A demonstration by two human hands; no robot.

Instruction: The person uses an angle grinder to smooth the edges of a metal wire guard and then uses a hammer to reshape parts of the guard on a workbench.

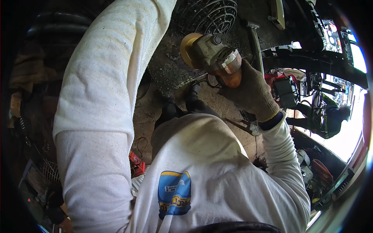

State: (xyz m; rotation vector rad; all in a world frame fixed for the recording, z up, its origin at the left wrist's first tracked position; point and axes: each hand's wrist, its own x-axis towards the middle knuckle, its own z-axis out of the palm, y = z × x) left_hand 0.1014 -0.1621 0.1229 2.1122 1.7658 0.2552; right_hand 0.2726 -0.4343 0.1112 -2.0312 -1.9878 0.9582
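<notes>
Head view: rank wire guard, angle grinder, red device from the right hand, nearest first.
1. Angle grinder: held in the right hand.
2. Wire guard: top centre, above the grinder in the picture.
3. Red device: lower left.

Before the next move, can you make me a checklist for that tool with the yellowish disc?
1. Right hand wears a glove: ok.
2. Grinder held in that hand: ok.
3. Left hand in sight: not ok; the left sleeve runs out of the top of the picture.
4. Yellowish disc stopped: cannot tell from a still picture.
5. Other person away from the disc: ok, in the background.
</notes>
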